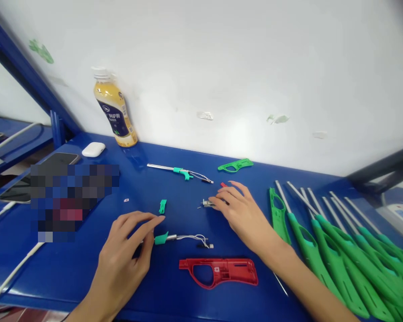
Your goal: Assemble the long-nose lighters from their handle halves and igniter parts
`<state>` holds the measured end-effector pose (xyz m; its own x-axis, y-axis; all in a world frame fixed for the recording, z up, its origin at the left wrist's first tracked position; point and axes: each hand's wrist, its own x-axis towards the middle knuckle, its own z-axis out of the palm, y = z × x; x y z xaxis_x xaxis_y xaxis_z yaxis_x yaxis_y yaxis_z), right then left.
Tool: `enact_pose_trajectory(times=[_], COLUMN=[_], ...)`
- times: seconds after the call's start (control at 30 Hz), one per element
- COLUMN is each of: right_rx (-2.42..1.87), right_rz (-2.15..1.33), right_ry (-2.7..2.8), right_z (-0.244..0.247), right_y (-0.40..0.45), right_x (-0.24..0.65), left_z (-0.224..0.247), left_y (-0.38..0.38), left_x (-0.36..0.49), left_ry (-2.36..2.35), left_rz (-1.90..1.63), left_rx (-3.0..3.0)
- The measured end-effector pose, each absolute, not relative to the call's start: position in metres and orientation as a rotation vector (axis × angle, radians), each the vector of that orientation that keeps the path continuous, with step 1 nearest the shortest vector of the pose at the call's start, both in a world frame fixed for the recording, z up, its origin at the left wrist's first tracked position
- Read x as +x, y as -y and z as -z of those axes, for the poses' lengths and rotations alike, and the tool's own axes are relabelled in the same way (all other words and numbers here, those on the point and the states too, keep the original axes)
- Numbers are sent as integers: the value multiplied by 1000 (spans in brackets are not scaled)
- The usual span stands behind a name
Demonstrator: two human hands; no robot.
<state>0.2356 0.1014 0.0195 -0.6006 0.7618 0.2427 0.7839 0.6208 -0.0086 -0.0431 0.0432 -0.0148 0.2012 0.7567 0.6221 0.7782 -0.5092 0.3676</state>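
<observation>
My left hand (pixel 126 252) is by the near metal lighter tube, its index finger stretched out and the thumb apart. From behind its fingers comes that tube's teal trigger piece (pixel 161 239), with thin white wires on the right. A small loose teal clip (pixel 163 206) lies just beyond the fingertip. My right hand (pixel 237 212) has its fingers curled down over a small part with a metal end (pixel 207 203); most of that part is hidden. A red bit (pixel 223 184) shows behind those fingers. In front lies a red lighter handle half (pixel 237 271), its inside facing up.
Farther back lie another wired tube (pixel 163 167) and a green handle half (pixel 237 165). Several green lighters (pixel 342 250) are heaped right, beside another green half (pixel 279 214). A bottle (pixel 116 109), white case (pixel 93 149), phone (pixel 20 185) and cable (pixel 15 268) are left.
</observation>
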Motion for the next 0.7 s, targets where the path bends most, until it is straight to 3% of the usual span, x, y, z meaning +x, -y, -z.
enact_pose_trajectory(times=[0.4,0.7], right_rx=[-1420,-1522], right_rz=[-565,-375], right_ry=[1935,1842], right_z=[-30,5], right_y=[-20,7], right_x=[241,268], left_z=[0,0], left_y=[-36,-68], left_x=[-45,-96], left_ry=[1659,2024], left_rz=[1290,804], left_rx=[-2262,-2124])
